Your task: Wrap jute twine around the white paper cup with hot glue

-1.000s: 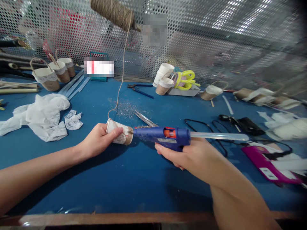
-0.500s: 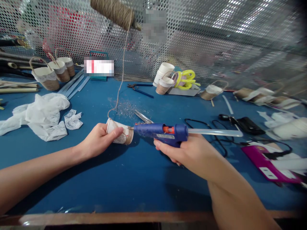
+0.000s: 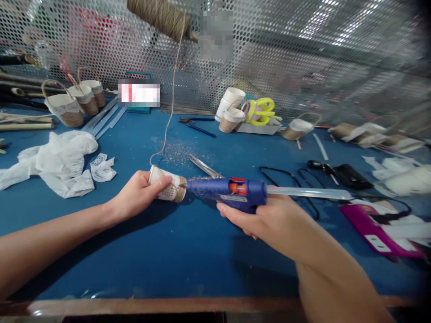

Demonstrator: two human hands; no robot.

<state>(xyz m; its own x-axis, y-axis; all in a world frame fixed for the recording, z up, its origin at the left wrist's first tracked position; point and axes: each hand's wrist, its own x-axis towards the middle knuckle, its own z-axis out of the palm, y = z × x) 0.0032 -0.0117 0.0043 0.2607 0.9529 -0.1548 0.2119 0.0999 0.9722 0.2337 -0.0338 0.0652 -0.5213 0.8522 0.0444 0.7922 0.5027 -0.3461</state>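
My left hand [image 3: 143, 190] is closed round a white paper cup [image 3: 167, 194] lying tilted on its side, a brown band at its right end. My thumb presses on the cup's side. Twine [image 3: 165, 134] runs down to the cup from a spool [image 3: 158, 18] above. In my right hand [image 3: 259, 217] is a blue glue gun [image 3: 229, 193], gripped by its handle, its nozzle at the brown band. Whether the tip touches the cup I cannot tell. A clear glue stick [image 3: 310, 193] sticks out of the gun's back. Scissors [image 3: 204, 166] lie just behind the gun.
White lace fabric [image 3: 57, 161] lies at left, with small handled cups [image 3: 65, 110] behind it. Blue-handled pliers [image 3: 198, 127] and stacked white cups [image 3: 230, 101] stand farther back. Black cord [image 3: 286, 175] and a magenta object [image 3: 373, 229] lie at right. A perforated metal panel [image 3: 101, 45] rises behind.
The glue gun has shifted slightly to the right and down in my right hand, uncovering more of the scissors. The cup has moved a touch left in my left hand.
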